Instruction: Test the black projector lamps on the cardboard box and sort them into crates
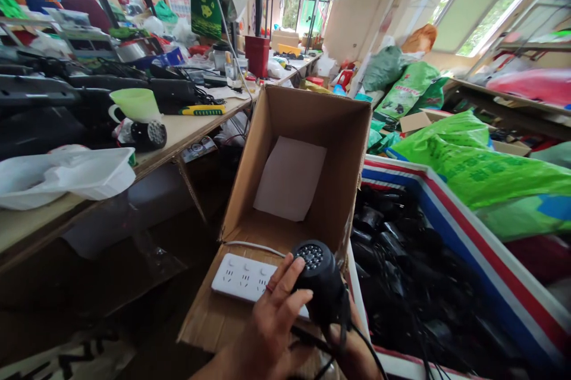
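A black corded device point(328, 294) with a rounded body and a round face of small shiny dots is tilted up toward me above the cardboard flap. My left hand point(276, 314) is closed against its left side, fingertips on the face and the rim. From below and behind, my right hand point(354, 341) grips its lower right part, with the black cable hanging beside the thumb; part of that hand is hidden. Just left of the device lies a white power strip point(243, 278) on the flap. An upright-walled cardboard box point(307, 109) opens toward me, with a pale sheet point(289, 178) inside.
On the right, a striped-rim bin point(486, 225) holds several black corded items. The left worktable point(187, 130) carries a white tray point(100, 175), a green cup point(136, 104), a yellow cutter point(203, 110) and another dotted-face device point(154, 135). Green bags point(482, 154) lie beyond the bin.
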`<state>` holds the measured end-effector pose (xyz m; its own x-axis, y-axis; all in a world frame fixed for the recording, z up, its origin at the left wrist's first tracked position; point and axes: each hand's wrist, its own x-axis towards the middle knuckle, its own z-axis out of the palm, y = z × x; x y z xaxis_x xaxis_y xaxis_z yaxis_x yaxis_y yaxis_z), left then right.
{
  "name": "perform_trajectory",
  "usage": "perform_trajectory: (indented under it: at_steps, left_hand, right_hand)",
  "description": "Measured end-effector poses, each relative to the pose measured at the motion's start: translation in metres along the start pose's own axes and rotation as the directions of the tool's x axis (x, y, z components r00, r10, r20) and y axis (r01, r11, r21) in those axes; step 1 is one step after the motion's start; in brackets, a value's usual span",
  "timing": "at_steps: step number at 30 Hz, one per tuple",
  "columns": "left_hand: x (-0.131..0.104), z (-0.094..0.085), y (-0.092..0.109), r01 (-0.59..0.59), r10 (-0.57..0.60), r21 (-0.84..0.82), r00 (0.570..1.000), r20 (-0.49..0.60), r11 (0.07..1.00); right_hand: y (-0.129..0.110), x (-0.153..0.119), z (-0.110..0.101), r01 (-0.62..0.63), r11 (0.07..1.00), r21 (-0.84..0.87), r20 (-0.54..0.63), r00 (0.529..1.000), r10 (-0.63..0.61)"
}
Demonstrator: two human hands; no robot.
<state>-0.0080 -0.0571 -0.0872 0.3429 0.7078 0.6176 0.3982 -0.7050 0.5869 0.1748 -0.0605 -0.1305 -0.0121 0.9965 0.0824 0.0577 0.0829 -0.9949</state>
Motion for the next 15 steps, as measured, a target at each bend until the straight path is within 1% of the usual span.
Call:
perform_trajectory:
  at_steps: [2,3,4,6,8,11,13,15]
  left_hand:
    - [-0.001,-0.003,-0.005,0.104,-0.106,-0.119,0.994,-0.012,0.987]
    - [-0.002,-0.004,-0.008,0.159,-0.164,-0.174,0.986,-0.016,0.972]
    - [-0.003,-0.006,-0.010,0.208,-0.217,-0.219,0.976,-0.016,0.953]
    - [-0.005,-0.008,-0.013,0.272,-0.284,-0.280,0.959,-0.001,0.920]
    - [-0.006,-0.010,-0.015,0.294,-0.307,-0.312,0.952,0.008,0.903]
    - [-0.005,-0.014,-0.016,0.314,-0.323,-0.322,0.946,0.026,0.893]
    - [-0.004,-0.017,-0.018,0.348,-0.348,-0.314,0.936,0.056,0.884]
    - [-0.004,-0.021,-0.021,0.370,-0.361,-0.296,0.928,0.087,0.881]
  right_hand:
    - [-0.010,0.002,0.003,-0.069,0.989,0.129,0.007,0.998,0.069]
    - [-0.016,0.003,0.004,-0.101,0.982,0.162,0.003,0.995,0.102]
    - [-0.022,0.003,0.006,-0.126,0.979,0.161,-0.014,0.991,0.129]
    - [-0.033,0.003,0.011,-0.157,0.984,0.082,-0.070,0.984,0.162]
    - [-0.041,0.002,0.014,-0.175,0.985,0.001,-0.119,0.978,0.174]
    - [-0.043,-0.001,0.014,-0.169,0.980,-0.103,-0.162,0.975,0.151]
    - [-0.042,-0.001,0.012,-0.158,0.982,-0.103,-0.156,0.978,0.141]
    - [-0.041,0.000,0.008,-0.141,0.989,-0.040,-0.118,0.984,0.136]
